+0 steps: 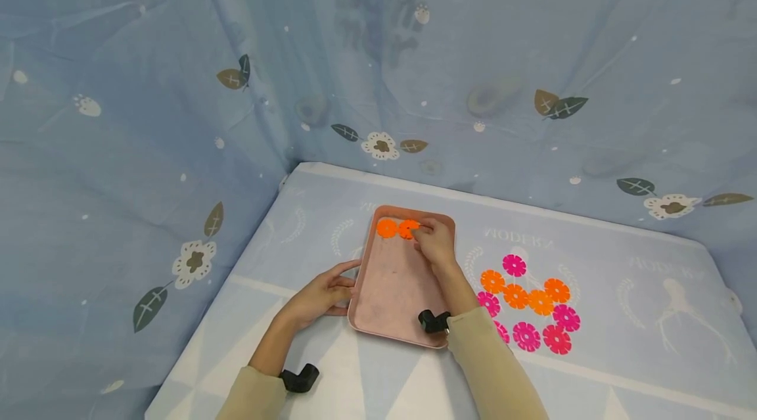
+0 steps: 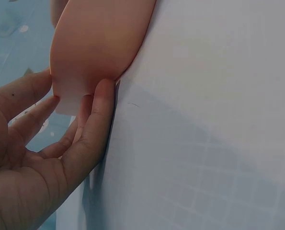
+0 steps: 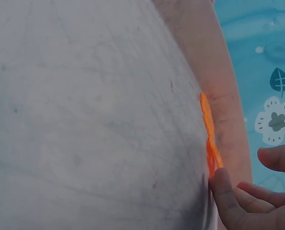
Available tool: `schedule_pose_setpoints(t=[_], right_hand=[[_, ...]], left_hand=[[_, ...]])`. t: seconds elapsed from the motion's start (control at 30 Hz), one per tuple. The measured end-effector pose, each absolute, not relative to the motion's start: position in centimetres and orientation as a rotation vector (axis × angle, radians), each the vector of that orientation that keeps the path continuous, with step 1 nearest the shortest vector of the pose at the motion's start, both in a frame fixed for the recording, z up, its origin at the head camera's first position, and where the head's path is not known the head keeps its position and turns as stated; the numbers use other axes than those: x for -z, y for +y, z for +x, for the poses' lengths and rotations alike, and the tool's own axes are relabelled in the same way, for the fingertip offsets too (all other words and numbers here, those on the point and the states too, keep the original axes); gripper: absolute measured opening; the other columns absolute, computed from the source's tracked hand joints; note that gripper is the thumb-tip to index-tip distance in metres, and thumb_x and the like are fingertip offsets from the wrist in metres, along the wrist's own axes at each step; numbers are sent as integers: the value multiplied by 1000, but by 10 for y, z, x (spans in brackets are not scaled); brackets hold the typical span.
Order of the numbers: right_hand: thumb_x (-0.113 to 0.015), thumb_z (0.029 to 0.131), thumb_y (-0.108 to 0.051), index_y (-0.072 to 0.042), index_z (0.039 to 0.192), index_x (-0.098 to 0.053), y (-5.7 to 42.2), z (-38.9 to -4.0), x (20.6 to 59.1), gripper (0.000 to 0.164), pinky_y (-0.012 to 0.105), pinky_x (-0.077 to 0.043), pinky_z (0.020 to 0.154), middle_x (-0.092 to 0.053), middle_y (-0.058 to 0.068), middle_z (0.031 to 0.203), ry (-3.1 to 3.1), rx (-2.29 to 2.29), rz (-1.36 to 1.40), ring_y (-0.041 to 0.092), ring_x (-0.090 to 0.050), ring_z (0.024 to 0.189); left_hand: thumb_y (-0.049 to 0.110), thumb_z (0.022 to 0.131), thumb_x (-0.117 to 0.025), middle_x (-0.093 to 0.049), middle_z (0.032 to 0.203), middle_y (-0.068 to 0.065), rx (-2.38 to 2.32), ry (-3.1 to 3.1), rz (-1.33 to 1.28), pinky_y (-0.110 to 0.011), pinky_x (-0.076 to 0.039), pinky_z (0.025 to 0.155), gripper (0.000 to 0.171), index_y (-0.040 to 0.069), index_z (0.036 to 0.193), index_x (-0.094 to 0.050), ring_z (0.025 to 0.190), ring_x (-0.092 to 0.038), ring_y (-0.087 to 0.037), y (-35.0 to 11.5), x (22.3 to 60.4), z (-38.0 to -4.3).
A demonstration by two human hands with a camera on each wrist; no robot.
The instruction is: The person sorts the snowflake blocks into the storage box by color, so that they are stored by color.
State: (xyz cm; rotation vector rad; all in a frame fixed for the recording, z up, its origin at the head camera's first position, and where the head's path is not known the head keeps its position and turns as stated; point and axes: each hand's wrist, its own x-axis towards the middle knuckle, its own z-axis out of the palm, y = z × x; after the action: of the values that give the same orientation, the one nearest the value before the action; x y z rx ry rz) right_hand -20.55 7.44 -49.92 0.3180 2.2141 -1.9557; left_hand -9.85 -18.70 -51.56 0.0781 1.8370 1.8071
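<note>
A pink tray (image 1: pixel 393 275) lies on the table. Against its far wall, two orange notched plastic discs (image 1: pixel 387 229) sit side by side. My right hand (image 1: pixel 436 244) reaches over the tray, a fingertip touching the right-hand orange disc (image 3: pixel 208 120); in the right wrist view the thumb stands apart from that finger. My left hand (image 1: pixel 319 295) is at the tray's left side, its spread fingers (image 2: pixel 99 108) resting against the outer wall. The left wrist view shows this contact at the tray's curved side (image 2: pixel 101 38).
Right of the tray, several loose notched discs lie on the patterned tablecloth (image 1: pixel 639 315), some orange (image 1: pixel 516 296), others pink (image 1: pixel 526 336). A blue curtain (image 1: pixel 503 45) with leaves and flowers rises behind the table and along its left.
</note>
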Motion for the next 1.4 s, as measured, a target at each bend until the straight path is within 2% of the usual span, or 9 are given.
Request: schedule_pose_setpoints(t=[0.2, 0.33, 0.5, 0.6, 0.8, 0.97, 1.13, 1.4], right_hand=[[-62, 96, -3, 10, 139, -50, 84, -200, 486, 47, 44, -54, 90, -51, 27, 136, 2237, 1952, 200, 36, -61, 110], [-61, 99, -10, 2, 142, -50, 93, -194, 472, 46, 47, -52, 94, -53, 21, 137, 2246, 1934, 129, 39, -61, 114], [-61, 100, -15, -6, 142, -52, 105, -183, 454, 44, 42, -52, 96, -56, 18, 132, 2209, 1970, 116, 40, -58, 118], [-61, 100, -12, -3, 140, -52, 113, -176, 447, 42, 42, -52, 96, -57, 21, 130, 2197, 2017, 68, 40, -60, 114], [-61, 101, -17, -1, 136, -55, 130, -161, 442, 39, 38, -53, 93, -59, 18, 125, 2232, 2018, 56, 28, -65, 105], [-61, 101, -18, -5, 133, -58, 147, -149, 445, 34, 33, -55, 90, -60, 20, 121, 2237, 2030, 101, 35, -63, 107], [-62, 101, -21, -3, 134, -57, 162, -137, 449, 37, 28, -55, 88, -60, 23, 121, 2267, 2008, 127, 42, -60, 110], [-61, 102, -28, -3, 134, -55, 188, -116, 453, 41, 25, -53, 88, -56, 27, 122, 2307, 1986, 128, 32, -62, 106]], left_hand=[[13, 101, -61, -52, 130, -21, -1799, 1840, 76, -44, -57, 85, 60, 22, 156, -38, 109, -62, -30, -185, 515, -99], [14, 101, -61, -53, 130, -21, -1793, 1844, 79, -45, -57, 85, 60, 21, 156, -37, 110, -62, -31, -185, 515, -99], [14, 101, -61, -52, 131, -22, -1799, 1841, 82, -44, -57, 85, 61, 20, 156, -36, 110, -62, -31, -184, 515, -99], [14, 102, -60, -53, 131, -22, -1801, 1842, 82, -44, -57, 85, 60, 19, 157, -35, 109, -62, -31, -184, 515, -98], [13, 102, -59, -53, 130, -22, -1805, 1839, 78, -44, -56, 86, 59, 19, 156, -36, 110, -62, -32, -184, 515, -97], [13, 103, -59, -53, 131, -22, -1811, 1829, 82, -45, -56, 87, 58, 19, 156, -36, 111, -62, -33, -185, 513, -96], [13, 103, -58, -52, 133, -22, -1811, 1832, 79, -46, -55, 87, 59, 19, 157, -35, 112, -61, -33, -186, 512, -95], [13, 102, -60, -53, 132, -22, -1799, 1854, 74, -45, -56, 86, 59, 19, 156, -36, 111, -62, -32, -184, 511, -96]])
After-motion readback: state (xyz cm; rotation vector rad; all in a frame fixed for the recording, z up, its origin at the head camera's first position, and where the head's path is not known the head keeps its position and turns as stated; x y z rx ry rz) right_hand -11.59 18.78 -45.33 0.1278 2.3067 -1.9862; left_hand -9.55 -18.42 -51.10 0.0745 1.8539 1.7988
